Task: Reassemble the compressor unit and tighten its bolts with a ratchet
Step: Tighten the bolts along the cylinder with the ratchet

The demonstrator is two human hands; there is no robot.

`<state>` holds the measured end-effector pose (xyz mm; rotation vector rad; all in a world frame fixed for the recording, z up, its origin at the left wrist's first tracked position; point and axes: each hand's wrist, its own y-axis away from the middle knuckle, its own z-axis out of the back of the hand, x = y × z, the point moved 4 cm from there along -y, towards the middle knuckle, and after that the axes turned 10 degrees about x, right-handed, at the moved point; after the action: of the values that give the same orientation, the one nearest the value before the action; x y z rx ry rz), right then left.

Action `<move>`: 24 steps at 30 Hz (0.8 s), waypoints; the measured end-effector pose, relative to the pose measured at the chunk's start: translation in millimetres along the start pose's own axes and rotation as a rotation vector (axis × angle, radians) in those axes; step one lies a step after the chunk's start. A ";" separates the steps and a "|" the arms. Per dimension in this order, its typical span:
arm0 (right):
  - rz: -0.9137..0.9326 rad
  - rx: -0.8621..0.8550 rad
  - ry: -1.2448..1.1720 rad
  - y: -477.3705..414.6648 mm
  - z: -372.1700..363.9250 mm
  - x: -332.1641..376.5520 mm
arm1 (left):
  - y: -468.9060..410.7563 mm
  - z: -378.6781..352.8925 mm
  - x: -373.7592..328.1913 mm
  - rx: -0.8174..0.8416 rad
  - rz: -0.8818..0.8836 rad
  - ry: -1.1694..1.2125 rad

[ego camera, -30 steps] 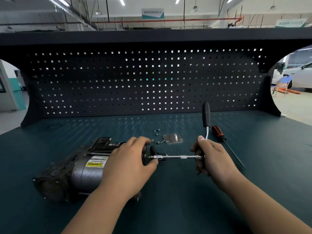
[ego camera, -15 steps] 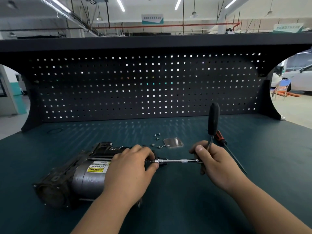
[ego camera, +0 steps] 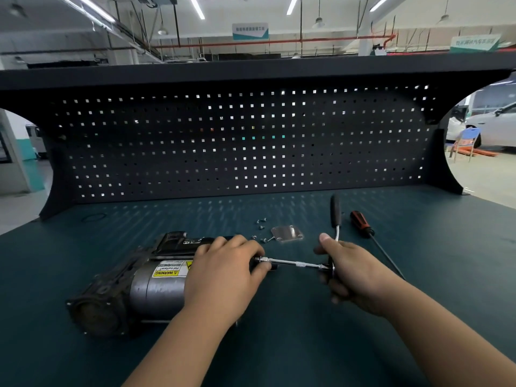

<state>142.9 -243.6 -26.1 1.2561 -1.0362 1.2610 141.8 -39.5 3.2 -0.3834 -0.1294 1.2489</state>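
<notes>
On desk (ego camera: 446, 247), compressor (ego camera: 156, 286) clasped at end by L hand (ego camera: 223, 272), fingers curled; ratchet (ego camera: 336, 216) gripped by R hand (ego camera: 354, 275), fist closed.

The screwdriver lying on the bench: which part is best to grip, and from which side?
Probably the thick orange-and-black handle of the screwdriver, at its far end, taken from above and from the right. The thin shaft, pointing toward the near right, gives little hold, and the ratchet and the right hand crowd its left side.
</notes>
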 end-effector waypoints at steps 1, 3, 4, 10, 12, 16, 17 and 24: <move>-0.056 0.022 -0.082 -0.5 -2.0 -3.0 | -1.0 -1.0 -0.1 0.006 0.004 -0.014; -0.099 0.026 -0.196 -0.3 -3.8 -4.7 | -2.5 -3.0 0.3 0.019 0.013 -0.040; -0.093 0.019 -0.245 -0.7 -3.4 -3.7 | -3.1 -3.7 0.4 0.025 0.017 -0.044; 0.040 0.024 -0.244 -0.4 3.8 4.0 | -4.7 -3.8 0.7 0.045 0.031 -0.044; 0.096 0.049 -0.165 1.8 7.6 5.4 | -5.0 -4.5 0.5 0.045 0.037 -0.047; 0.202 0.123 -0.128 5.6 15.2 10.2 | -5.2 -4.8 -0.2 0.044 0.042 -0.039; 0.220 0.134 -0.135 5.9 16.1 11.1 | -5.0 -4.3 0.1 0.042 0.043 -0.035; 0.292 0.120 -0.016 6.5 20.6 13.0 | -4.1 -2.9 -1.0 0.036 0.035 -0.023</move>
<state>139.6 -263.5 -11.0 1.2374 -1.2015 1.5570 146.0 -42.1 2.1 -0.3419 -0.1205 1.2892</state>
